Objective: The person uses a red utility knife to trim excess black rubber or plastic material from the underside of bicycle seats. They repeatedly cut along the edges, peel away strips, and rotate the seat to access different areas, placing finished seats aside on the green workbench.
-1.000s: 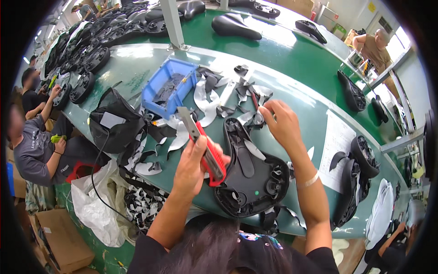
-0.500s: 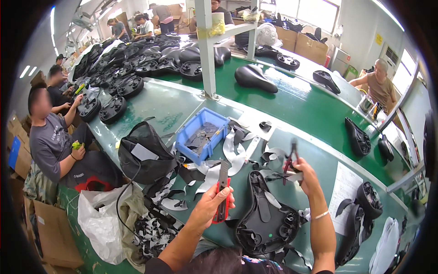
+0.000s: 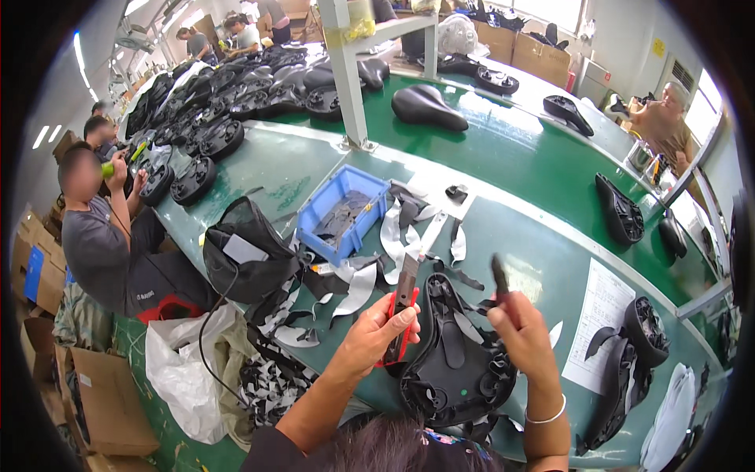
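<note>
In front of me a black bicycle saddle (image 3: 431, 381) lies upside down on the bench, its hollow underside facing up and its narrow nose pointing away. My left hand (image 3: 373, 340) grips a red and black utility knife (image 3: 406, 287) at the saddle's left edge, with the blade out and pointing up. Over the saddle's right side, my right hand (image 3: 522, 337) is closed around red-handled pliers (image 3: 500, 275), their dark jaws pointing up and blurred. A light trimmed strip (image 3: 467, 326) lies across the saddle.
A blue bin (image 3: 330, 250) of dark scraps and a black bag (image 3: 245, 248) stand to the left among loose offcuts. A paper sheet (image 3: 599, 326) and more saddles (image 3: 609, 401) lie right. Beyond runs a green belt (image 3: 503, 161) with saddles. A co-worker (image 3: 110, 252) sits left.
My right hand has drawn back toward me with the pliers, which now stand more upright. The knife has shifted slightly right. The co-worker at left has raised a green tool.
</note>
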Demonstrator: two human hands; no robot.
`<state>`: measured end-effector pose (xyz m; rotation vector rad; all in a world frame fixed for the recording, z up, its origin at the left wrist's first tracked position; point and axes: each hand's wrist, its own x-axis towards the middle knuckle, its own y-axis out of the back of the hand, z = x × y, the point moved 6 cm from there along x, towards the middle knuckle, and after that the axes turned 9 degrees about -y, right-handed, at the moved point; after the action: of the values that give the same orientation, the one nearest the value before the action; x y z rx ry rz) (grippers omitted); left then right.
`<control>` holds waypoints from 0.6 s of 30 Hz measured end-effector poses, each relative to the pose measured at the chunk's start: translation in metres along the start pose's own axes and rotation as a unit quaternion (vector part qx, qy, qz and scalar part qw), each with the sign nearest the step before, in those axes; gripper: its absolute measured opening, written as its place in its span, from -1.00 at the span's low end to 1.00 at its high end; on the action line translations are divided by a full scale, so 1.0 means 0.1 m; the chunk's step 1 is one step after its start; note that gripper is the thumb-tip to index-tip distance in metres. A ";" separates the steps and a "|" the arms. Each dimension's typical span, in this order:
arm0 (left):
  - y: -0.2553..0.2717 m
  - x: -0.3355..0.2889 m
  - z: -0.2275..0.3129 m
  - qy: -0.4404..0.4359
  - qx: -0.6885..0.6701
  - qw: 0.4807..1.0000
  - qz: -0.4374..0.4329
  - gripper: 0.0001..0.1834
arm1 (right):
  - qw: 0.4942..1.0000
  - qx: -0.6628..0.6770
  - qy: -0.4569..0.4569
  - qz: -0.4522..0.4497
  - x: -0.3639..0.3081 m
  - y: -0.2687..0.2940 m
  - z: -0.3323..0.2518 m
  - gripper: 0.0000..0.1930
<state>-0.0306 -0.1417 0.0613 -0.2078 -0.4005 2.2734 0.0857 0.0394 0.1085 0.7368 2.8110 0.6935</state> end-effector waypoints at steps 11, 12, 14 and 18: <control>0.07 -0.17 0.11 -0.024 0.103 0.994 -0.030 -0.68 | 0.963 -0.238 0.121 0.030 -0.28 -0.36 -0.28 -0.81; 0.08 -0.18 0.11 -0.026 0.106 0.993 -0.034 -0.68 | 0.961 -0.234 0.140 0.036 -0.28 -0.37 -0.30 -0.82; 0.10 -0.18 0.10 -0.013 0.115 0.993 -0.037 -0.67 | 0.956 -0.228 0.176 0.049 -0.28 -0.39 -0.31 -0.84; 0.10 -0.21 0.11 0.006 0.121 0.992 -0.043 -0.63 | 0.953 -0.252 0.166 0.041 -0.27 -0.42 -0.36 -0.85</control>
<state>-0.0268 -0.1664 0.0688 -0.0781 -0.1217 2.2115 0.0819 -0.0200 0.1210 0.6870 2.6844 1.6034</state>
